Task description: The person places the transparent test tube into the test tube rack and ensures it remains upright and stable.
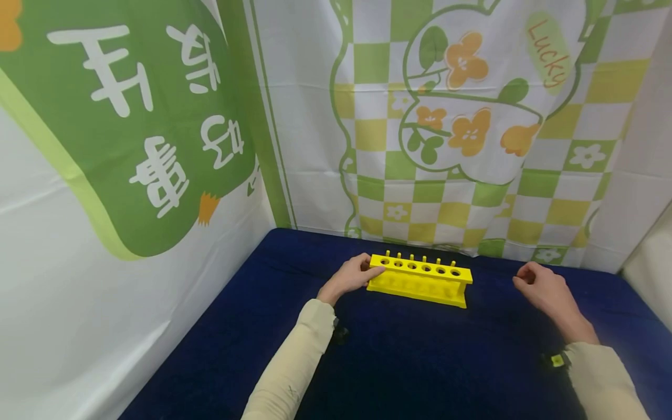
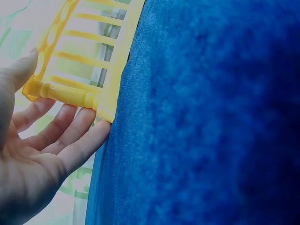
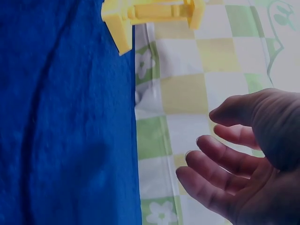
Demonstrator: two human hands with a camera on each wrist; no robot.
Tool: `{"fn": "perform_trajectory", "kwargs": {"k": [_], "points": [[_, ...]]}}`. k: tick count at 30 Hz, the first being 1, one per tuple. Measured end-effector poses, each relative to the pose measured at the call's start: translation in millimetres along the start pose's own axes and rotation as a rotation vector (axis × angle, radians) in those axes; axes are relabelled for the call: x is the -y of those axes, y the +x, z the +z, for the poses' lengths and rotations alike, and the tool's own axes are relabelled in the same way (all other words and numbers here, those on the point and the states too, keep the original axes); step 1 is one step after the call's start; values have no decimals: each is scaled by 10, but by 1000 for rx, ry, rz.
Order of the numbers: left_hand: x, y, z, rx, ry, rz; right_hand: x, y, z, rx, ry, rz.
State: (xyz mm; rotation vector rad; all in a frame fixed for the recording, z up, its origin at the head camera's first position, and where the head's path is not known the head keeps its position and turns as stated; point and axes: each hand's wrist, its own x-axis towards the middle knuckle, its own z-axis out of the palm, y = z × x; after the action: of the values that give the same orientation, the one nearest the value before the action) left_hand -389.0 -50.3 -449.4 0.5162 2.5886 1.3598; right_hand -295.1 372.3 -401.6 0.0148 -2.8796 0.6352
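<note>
A yellow test tube rack point(image 1: 418, 283) stands upright on the dark blue cloth, with a row of round holes along its top and a row of short pegs behind them. My left hand point(image 1: 353, 275) grips its left end. In the left wrist view the thumb of the left hand point(image 2: 35, 159) lies at the holed top plate, and the fingers bend along the end post. Off to the rack's right, my right hand point(image 1: 548, 294) hovers apart from it. The right wrist view shows the right hand point(image 3: 243, 159) holding nothing, its fingers loosely bent, with one end of the rack point(image 3: 159, 11) beyond.
The dark blue cloth point(image 1: 420, 361) covers the table. Behind it hangs a green and yellow checked curtain point(image 1: 441, 216). A white and green curtain point(image 1: 79, 280) closes off the left side. A dark wrist device with a yellow-green patch point(image 1: 557, 360) sits by the right cuff.
</note>
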Motion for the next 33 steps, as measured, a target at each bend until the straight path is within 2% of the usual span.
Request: {"fn": "perform_trajectory", "kwargs": {"k": [18, 33], "points": [[-6, 15, -21, 17, 10, 20, -382, 7, -198, 75, -75, 58], [19, 11, 0, 18, 5, 13, -664, -1, -240, 96, -140, 41]]}}
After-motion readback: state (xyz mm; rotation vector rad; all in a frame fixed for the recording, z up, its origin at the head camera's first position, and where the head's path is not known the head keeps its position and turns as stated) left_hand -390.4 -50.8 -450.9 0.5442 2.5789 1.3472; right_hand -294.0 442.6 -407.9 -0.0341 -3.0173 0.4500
